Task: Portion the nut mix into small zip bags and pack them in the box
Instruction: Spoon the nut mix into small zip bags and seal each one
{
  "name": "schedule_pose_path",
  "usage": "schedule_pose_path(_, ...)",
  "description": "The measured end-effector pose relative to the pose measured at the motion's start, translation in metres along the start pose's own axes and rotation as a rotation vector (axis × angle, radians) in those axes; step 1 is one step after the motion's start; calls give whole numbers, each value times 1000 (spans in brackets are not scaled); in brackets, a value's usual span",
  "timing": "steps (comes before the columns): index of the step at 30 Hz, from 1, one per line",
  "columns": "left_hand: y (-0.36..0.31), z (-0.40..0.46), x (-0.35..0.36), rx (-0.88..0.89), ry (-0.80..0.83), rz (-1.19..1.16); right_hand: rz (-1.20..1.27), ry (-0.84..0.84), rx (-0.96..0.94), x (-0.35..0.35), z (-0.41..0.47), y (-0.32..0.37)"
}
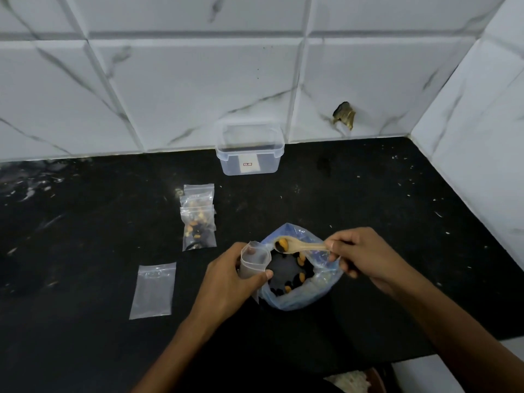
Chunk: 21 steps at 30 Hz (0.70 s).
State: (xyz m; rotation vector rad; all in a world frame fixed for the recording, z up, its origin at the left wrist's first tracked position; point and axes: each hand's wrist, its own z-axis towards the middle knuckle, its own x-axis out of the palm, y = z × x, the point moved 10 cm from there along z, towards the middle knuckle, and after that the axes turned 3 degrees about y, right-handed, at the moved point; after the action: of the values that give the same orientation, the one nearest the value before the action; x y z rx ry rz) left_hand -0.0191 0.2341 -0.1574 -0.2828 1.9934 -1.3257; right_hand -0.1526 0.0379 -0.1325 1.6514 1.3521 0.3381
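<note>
My left hand (231, 282) grips a small clear zip bag (254, 258) upright with its mouth held open, just left of the big plastic bag of nut mix (300, 290). My right hand (360, 256) pinches the handle of a wooden spoon (297, 246) that carries a few nuts above the big bag, its bowl close to the small bag's mouth. Filled zip bags (197, 219) lie stacked to the back left. An empty flat zip bag (154, 290) lies front left. The clear plastic box (249, 153) stands open against the wall.
The black counter (85, 222) meets white marble-look tiled walls at the back and right. The counter's front edge runs at lower right, with something pale below it (351, 380). A chipped hole (344, 114) marks the back wall tile.
</note>
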Motion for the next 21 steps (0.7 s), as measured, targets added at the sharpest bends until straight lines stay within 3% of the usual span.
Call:
schedule_pose_path(5,-11,5,-2,50,-54,106,-83,-32,-189,-1,-26,51)
schedule_pose_path(10,-20,6,-2,87,-73,59,-659,-182,-552,24,-56,97)
schedule_pose_path(14,-21,6,-2,97,-76,-9,-986,-148,-880,65,-79,103)
schedule_pose_path(18,-27,3,-2,114,-63,-63,-1085,-109,-996,81,-90,100)
schedule_pose_path(21,-31,1,-3,128,-71,-98,-1058,-180,-1039,78,-100,108)
